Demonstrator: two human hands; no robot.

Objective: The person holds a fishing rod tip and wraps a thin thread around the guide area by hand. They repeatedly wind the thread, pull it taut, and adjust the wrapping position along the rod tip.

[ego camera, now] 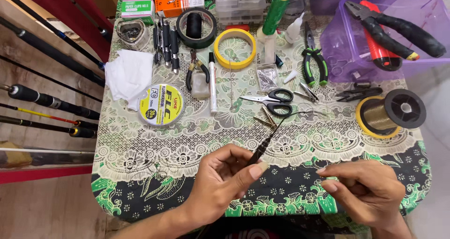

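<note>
Left hand [224,178] is pinching a thin black rod [262,147] between thumb and fingers — right hand [368,192] is curling loosely near the tablecloth [300,187]; what it grips, cannot tell.

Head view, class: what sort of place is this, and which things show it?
Probably a home hobby table for fishing tackle work. Fishing rods lie beside the table, spools of line sit on the patterned cloth, and pliers and scissors lie among them.

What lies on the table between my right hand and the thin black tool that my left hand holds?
Nothing visible: only bare patterned tablecloth lies between the right hand and the thin black tool pinched in the left hand.
</note>
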